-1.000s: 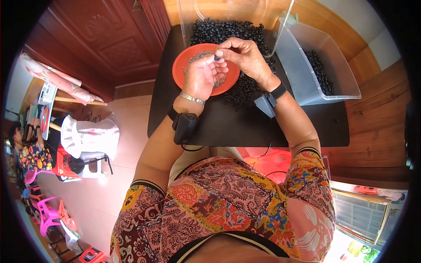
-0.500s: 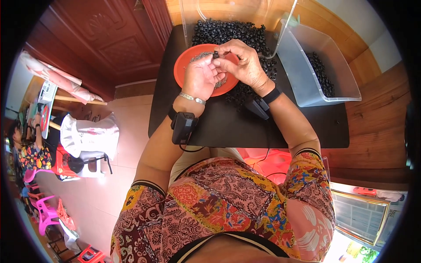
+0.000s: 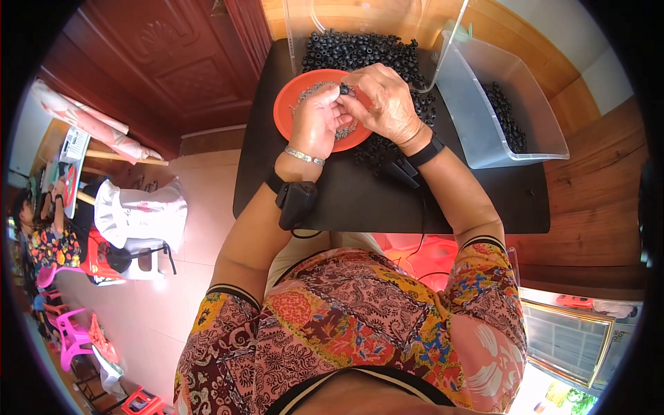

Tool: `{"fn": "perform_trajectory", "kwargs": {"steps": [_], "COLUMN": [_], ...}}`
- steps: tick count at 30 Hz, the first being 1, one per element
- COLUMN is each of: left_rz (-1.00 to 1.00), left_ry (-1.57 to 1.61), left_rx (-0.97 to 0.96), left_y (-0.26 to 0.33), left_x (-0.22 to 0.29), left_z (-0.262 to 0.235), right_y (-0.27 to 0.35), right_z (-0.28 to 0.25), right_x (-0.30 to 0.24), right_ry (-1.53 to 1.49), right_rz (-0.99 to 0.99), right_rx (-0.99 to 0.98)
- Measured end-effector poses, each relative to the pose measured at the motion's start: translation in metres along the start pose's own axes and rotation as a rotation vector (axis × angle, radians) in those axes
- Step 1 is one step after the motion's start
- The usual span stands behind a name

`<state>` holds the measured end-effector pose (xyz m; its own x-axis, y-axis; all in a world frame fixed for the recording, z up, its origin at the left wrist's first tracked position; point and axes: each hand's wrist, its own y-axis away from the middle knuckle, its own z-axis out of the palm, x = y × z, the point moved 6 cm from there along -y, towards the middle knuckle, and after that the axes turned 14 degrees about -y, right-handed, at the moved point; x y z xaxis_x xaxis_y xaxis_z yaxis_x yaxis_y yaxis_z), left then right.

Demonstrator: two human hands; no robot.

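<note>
A small black ring-shaped part (image 3: 344,90) is pinched between my two hands, above an orange plate (image 3: 283,114). My left hand (image 3: 319,121) is closed, thumb and fingertips on the part's near side. From the right, my right hand (image 3: 384,100) grips the same part with thumb and bent forefinger. Small grey metal pieces (image 3: 304,95) lie in the plate, partly hidden by my hands. Beyond the plate is a heap of similar black parts (image 3: 360,50), and more are strewn beside my right wrist.
The black table (image 3: 346,207) carries everything. At its right stands a translucent plastic bin (image 3: 463,104) with black parts inside. A clear upright panel (image 3: 449,45) rises near the heap. Far left, another person (image 3: 52,238) sits at a table; a white sack (image 3: 149,214) stands nearer.
My right hand has turned slightly over the black part, and the part has tilted a little. My left wrist has rotated, turning the device strapped on it.
</note>
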<state>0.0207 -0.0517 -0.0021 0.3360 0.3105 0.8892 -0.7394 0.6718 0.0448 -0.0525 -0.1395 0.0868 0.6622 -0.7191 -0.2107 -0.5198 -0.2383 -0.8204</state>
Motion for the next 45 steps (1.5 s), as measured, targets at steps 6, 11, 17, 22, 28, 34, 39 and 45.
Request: {"fn": "perform_trajectory", "kwargs": {"steps": [6, 11, 17, 22, 28, 34, 39, 45], "left_rz": [0.027, 0.01, -0.036, -0.05, -0.006, -0.043, -0.057, -0.074], "left_ry": [0.03, 0.088, 0.06, 0.047, -0.061, -0.016, -0.045, -0.062], "left_rx": [-0.063, 0.024, 0.059, 0.126, 0.026, 0.073, 0.105, 0.103], "left_y": [0.0, 0.004, 0.001, 0.002, 0.0, -0.002, 0.001, -0.002], "left_x": [-0.003, -0.002, -0.008, -0.005, 0.003, 0.002, 0.005, 0.002], "left_z": [0.004, 0.006, 0.0, 0.001, -0.007, -0.017, -0.012, -0.013], "right_y": [0.003, 0.001, 0.004, 0.001, -0.031, -0.044, -0.043, 0.02], "right_z": [0.009, 0.01, 0.021, 0.021, -0.055, -0.149, -0.117, -0.048], "right_x": [0.0, -0.006, -0.007, -0.006, -0.007, -0.03, -0.012, 0.095], "right_ry": [0.099, 0.115, 0.176, 0.188, 0.516, 0.899, 0.653, 0.367], "right_rz": [0.003, -0.029, -0.043, -0.002, 0.09, 0.252, 0.178, 0.662], "right_rx": [-0.073, -0.097, -0.142, -0.129, 0.101, 0.414, 0.172, -0.365]}}
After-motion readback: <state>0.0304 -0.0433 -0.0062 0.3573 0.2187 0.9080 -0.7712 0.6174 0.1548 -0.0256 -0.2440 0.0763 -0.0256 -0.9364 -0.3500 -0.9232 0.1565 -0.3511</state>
